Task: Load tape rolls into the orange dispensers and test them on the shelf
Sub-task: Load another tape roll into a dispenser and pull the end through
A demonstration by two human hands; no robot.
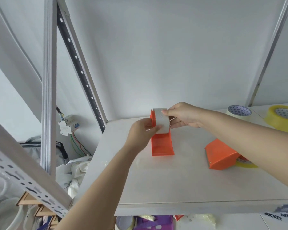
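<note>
An orange dispenser (162, 145) stands on the white shelf (181, 183), with a white tape roll (161, 119) sitting in its far end. My left hand (142, 132) pinches the near left side of the roll and dispenser. My right hand (183, 116) holds the roll from the right, thumb on top. A second orange dispenser (220, 156) lies to the right with a yellow roll (246, 163) in it, partly hidden by my right forearm.
Two loose rolls stand at the back right: a cream one (239, 112) and a yellow one (283, 117). White slotted uprights (48, 80) frame the shelf on the left. Below lie cloth, wires, a circuit breaker (66, 124) and more tape.
</note>
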